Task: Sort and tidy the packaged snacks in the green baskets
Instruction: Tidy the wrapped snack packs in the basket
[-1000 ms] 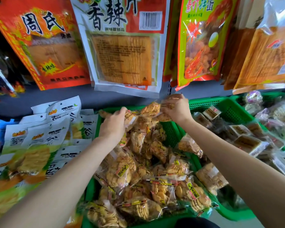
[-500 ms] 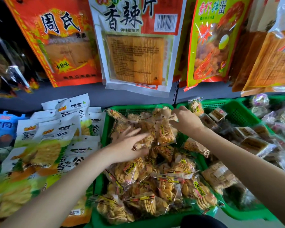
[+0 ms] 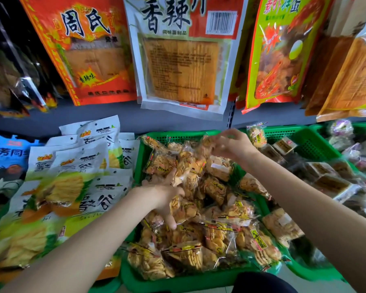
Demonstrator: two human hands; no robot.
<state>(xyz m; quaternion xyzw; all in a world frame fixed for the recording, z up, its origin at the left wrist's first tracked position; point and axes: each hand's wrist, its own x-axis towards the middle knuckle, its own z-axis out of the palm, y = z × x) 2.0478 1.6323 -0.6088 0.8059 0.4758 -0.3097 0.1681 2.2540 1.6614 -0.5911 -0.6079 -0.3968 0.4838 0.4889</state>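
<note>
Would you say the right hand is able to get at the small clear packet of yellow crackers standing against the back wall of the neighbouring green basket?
Probably yes. The right hand is raised just left of that small clear packet of yellow crackers, with nothing between them, though its fingers already pinch another packet.

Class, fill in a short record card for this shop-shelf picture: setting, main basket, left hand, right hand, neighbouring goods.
setting: shop shelf, large snack bags hanging above
main basket: green basket heaped with clear cracker packets
left hand: left hand reaches into the heap, fingers curled round a packet
right hand: right hand pinches a packet at the back of the heap
neighbouring goods: white-and-green bags to the left; second green basket with brown packets to the right
</note>
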